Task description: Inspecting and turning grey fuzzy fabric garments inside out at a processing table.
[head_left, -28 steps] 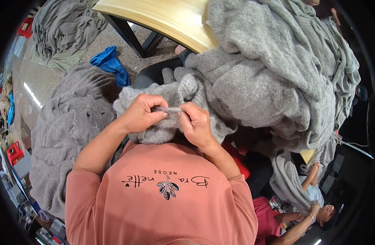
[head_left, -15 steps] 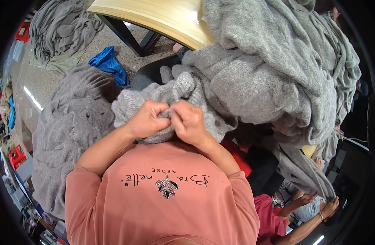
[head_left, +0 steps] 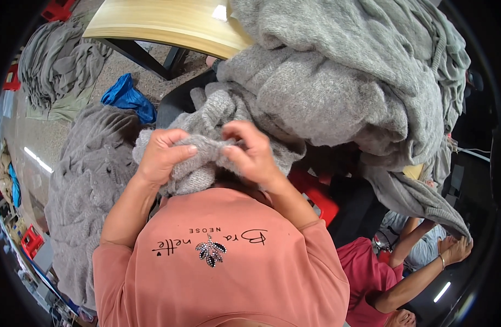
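Note:
A grey knit garment [head_left: 204, 117] lies bunched in my lap. My left hand [head_left: 162, 157] is closed on its near edge, the thumb lying on top of the knit. Opposite it, my right hand [head_left: 253, 152] pinches the same edge, its fingertips somewhat smeared by motion. Between the hands runs a short stretch of fuzzy knit, held just above the front of my salmon shirt [head_left: 218, 272]. The rest of the garment folds away beyond my hands, partly hidden by them.
A large grey knit heap [head_left: 337, 98] rises at the far right beside a wooden table [head_left: 168, 24]. Another knit pile [head_left: 81, 201] sits at my left. Blue cloth [head_left: 129, 98] lies on the floor. At lower right, a co-worker's hands [head_left: 452, 250] hold grey knit near a red stool [head_left: 321, 204].
My hands have drawn apart, the left one moving left, so a stretch of knit shows between them. The view has shifted, and the co-worker's hands have moved slightly right and up.

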`<state>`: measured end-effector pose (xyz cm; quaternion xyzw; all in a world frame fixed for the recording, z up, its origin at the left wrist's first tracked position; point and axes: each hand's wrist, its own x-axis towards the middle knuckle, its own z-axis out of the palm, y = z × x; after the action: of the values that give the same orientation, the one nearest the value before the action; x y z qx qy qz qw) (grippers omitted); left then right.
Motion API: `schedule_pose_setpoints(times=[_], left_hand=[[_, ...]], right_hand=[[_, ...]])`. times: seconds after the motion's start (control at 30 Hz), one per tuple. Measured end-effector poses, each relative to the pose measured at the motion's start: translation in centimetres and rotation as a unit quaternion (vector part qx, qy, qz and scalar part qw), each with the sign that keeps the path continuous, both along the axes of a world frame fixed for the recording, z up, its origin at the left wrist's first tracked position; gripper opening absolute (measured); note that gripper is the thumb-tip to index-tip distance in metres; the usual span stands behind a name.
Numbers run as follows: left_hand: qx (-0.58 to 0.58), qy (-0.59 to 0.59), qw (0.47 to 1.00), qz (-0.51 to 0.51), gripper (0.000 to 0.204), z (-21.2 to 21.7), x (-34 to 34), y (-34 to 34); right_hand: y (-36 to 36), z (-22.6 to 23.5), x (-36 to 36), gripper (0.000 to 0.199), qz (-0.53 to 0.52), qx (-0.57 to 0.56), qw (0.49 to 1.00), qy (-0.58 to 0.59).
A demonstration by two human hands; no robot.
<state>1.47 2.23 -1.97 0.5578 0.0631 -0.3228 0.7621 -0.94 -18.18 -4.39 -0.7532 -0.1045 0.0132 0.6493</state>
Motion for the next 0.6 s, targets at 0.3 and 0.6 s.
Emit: schedule_pose_setpoints(times=[0.3,0.6], left_hand=[[-0.096,0.007,0.991,0.092,0.007,-0.4,0.7,2.1],[-0.162,0.035,0.978,0.126,0.006,1.7,0.5,1.8]], right_hand=[[-5.5,-2.7,-1.9,0.012,0.062,-0.119,0.987,0.092],[-3.7,1.2,-2.0,0.017,-0.021,-0.062,0.998,-0.011]])
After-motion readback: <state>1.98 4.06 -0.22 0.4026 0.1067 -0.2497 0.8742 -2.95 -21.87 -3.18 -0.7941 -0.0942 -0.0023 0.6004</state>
